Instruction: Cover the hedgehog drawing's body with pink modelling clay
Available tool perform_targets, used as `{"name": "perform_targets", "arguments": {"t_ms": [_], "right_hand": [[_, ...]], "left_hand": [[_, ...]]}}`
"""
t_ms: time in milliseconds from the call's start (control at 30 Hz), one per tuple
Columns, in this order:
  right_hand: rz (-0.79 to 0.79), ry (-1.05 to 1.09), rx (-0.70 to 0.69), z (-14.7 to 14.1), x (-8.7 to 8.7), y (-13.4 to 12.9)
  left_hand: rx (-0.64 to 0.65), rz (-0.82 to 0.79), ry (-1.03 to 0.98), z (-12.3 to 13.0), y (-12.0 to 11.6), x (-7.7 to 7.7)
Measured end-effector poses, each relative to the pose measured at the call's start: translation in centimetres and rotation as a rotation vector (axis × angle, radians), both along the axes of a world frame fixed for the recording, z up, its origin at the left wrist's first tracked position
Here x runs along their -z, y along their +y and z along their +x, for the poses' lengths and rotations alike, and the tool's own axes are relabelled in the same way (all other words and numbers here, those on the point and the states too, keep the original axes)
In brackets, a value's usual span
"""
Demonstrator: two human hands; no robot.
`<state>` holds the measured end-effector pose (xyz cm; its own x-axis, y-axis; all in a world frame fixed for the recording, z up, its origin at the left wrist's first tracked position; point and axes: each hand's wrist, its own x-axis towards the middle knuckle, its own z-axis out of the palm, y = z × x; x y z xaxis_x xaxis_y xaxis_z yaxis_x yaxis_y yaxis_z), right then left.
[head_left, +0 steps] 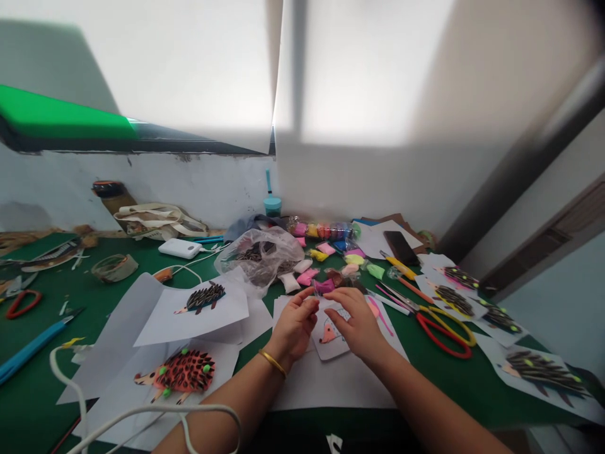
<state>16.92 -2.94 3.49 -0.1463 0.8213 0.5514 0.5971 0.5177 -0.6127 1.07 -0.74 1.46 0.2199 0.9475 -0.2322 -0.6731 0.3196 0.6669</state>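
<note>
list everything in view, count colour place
table: one, green, below
hedgehog pictures: six, mixed, both sides
hedgehog card: one, white, below hands
packets: many, mixed, behind hands
plastic bag: one, clear, centre
large scissors: one, red and yellow, right
phone: one, black, right
power bank: one, white, left
tape roll: one, beige, left
cutter: one, blue, far left
cup: one, blue, by wall
cabling: count unclear, white, left
bangle: one, gold, left wrist
left hand: one, centre
right hand: one, centre

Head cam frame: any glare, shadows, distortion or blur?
Head view: white backdrop nearly blown out in patches, crossed by soft grey shadows; head view: rightmost hedgehog craft looks stretched, likely lens distortion; head view: left hand and right hand slightly soft, fine finger detail unclear.
</note>
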Motion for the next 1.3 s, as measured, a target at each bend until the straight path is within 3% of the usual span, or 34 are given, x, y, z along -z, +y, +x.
{"name": "perform_targets", "arguments": {"t_ms": [267, 600, 833, 1100, 1300], "right_hand": [[-0.066, 0.146, -0.061, -0.6, -0.1, 0.0], [-0.296, 0.407, 0.015, -2.1, 1.5, 0.0], [-0.477, 0.5, -0.046, -3.1, 1.7, -0.9], [-0.295, 0.369, 0.002, -2.3, 1.8, -1.2], [-0.067, 0.117, 0.136, 1.9, 2.6, -1.1]], "left_hand": [[0.205, -0.045, -0.106, 0.5, -1.2, -0.4], [0.105, -0.051, -0.134, 0.6, -1.4, 0.0], [0.166, 0.011, -0.18, 0.5, -1.6, 0.1], [0.215, -0.017, -0.237, 0.3, -1.4, -0.2], [0.22, -0.04, -0.24, 0.0, -1.2, -0.7]]}}
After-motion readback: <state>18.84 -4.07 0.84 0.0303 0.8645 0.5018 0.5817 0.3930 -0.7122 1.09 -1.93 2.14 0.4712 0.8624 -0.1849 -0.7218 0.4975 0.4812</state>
